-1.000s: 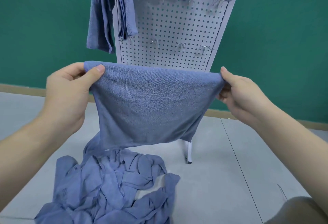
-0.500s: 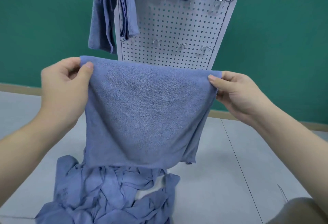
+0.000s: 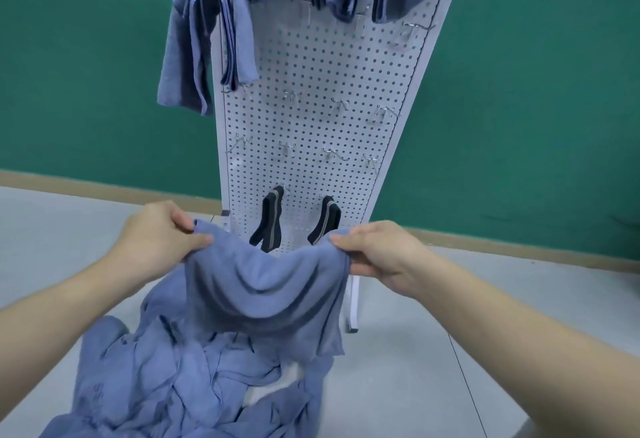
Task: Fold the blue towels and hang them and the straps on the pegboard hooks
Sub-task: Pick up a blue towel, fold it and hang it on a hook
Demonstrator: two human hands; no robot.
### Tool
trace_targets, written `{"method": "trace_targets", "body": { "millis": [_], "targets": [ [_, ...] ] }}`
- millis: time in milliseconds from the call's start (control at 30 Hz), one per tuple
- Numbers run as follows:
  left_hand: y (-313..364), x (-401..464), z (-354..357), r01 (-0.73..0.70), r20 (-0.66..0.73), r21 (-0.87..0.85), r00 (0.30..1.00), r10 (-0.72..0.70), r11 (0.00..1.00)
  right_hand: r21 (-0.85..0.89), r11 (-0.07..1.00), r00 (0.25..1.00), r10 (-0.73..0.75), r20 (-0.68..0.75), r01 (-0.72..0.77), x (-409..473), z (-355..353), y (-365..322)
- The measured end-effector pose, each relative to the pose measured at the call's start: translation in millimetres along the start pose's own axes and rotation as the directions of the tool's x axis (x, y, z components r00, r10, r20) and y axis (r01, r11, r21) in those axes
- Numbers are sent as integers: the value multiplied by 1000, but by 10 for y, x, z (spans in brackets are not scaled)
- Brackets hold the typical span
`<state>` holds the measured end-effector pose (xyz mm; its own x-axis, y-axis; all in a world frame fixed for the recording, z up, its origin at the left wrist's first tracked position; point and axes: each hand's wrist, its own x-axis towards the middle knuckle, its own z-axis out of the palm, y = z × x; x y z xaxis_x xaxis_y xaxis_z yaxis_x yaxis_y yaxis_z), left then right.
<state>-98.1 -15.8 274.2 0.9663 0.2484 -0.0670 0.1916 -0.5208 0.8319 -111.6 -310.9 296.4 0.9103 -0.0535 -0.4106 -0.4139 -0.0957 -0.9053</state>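
Observation:
I hold a blue towel (image 3: 266,295) by its two upper corners, low in front of the white pegboard (image 3: 322,91). My left hand (image 3: 159,233) pinches the left corner and my right hand (image 3: 377,250) pinches the right one. The cloth sags in soft folds between them, its lower edge resting on a heap of blue towels (image 3: 180,378) on the floor. Folded towels (image 3: 207,39) hang from hooks at the board's top. Two black straps (image 3: 268,219) hang from low hooks, and the right strap (image 3: 323,221) is partly hidden behind the held towel.
Several bare metal hooks (image 3: 341,106) stick out across the middle of the pegboard. Its white foot (image 3: 353,313) stands on the grey floor just right of the held towel. A green wall (image 3: 519,108) with a tan skirting runs behind.
Both hands have dropped from chest height to near the board's foot and moved closer together. The towel, earlier stretched flat, now sags, and the straps have come into sight.

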Motion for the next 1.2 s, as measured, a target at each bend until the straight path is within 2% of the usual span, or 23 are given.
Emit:
{"method": "trace_targets", "body": {
  "millis": [100,333,467,567,667,833,933,1067,1200],
  "targets": [
    [42,-56,80,-12,-33,-14,999,11,1000,39,999,1000,-21,23,20,-62,122,-21],
    [303,-329,160,-200,-106,-88,976,191,976,92,995,998,-52,44,48,-274,383,-28],
    [427,-541,167,-300,-69,-153,954,292,942,164,984,995,-82,53,73,-423,556,10],
    [491,-738,219,-432,-51,-126,902,429,893,180,974,983,-160,94,141,-539,687,57],
    [517,-827,249,-552,-107,-68,832,544,831,196,965,969,-204,139,175,-609,753,71],
    [532,-759,269,-471,-183,-174,878,442,864,271,947,962,-223,157,175,-586,686,-59],
    [545,-773,283,-473,-226,-216,875,428,854,277,935,957,-263,121,222,-554,656,-100],
    [548,-831,353,-500,-193,-247,865,464,830,188,945,958,-282,51,268,-476,665,-63],
    [532,-834,436,-489,-174,-288,872,457,823,194,947,962,-270,43,257,-456,648,-41]
  ]
}}
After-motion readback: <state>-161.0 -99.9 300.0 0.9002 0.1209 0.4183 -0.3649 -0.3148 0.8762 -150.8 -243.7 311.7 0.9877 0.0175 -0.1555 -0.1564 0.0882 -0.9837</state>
